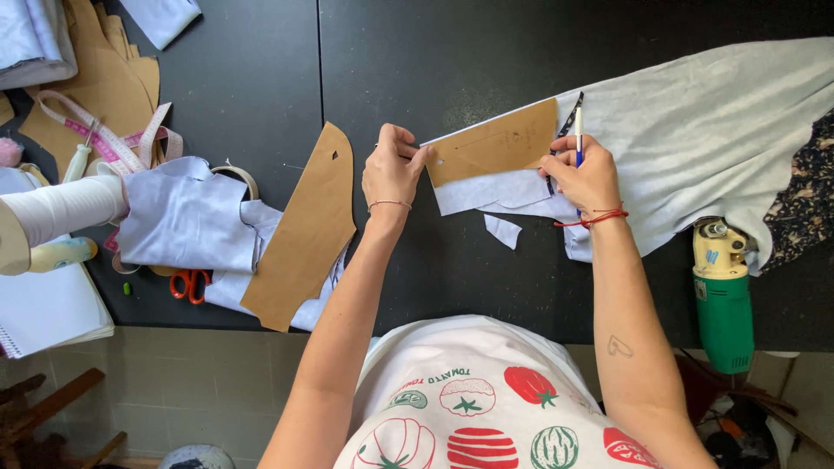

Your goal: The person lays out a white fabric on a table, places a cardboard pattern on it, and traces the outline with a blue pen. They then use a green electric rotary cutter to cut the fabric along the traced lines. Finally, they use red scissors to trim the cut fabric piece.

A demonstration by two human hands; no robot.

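Small brown card pattern piece (493, 141) lies flat on pale blue-grey fabric (695, 130), at about 1 o'clock from frame centre, on the black worktable (417, 61). Its long edge runs tilted, higher toward 3 o'clock. Left hand (393, 169) pins the pattern's 9 o'clock end, fingertips pressed together on the card corner and the cloth under it. Right hand (589, 178) sits at the pattern's 3 o'clock end, closed round a blue-and-white pen (578, 130) held upright, tip pointing to 12 o'clock; whether the tip touches the cloth I cannot tell. Hands well apart, 1 at each end of the card.

Step in hand, as I judge it: tracing the pattern outline onto the fabric, right end being marked. The next move calls for keeping the card pinned so it does not slip, and running the pen tight along the card edge.

Small cut scrap of the same fabric (503, 230) lies just below the pattern, at 6 o'clock from it. A green and yellow electric cloth cutter (721, 295) stands at 4 o'clock, near the fabric's edge. A larger brown card pattern (304, 230) lies at 9 o'clock, partly over bunched blue fabric pieces (187, 217). Orange-handled scissors (188, 283) show beneath those. Measuring tape (113, 143) and a white thread cone (61, 208) lie at far 9 o'clock.
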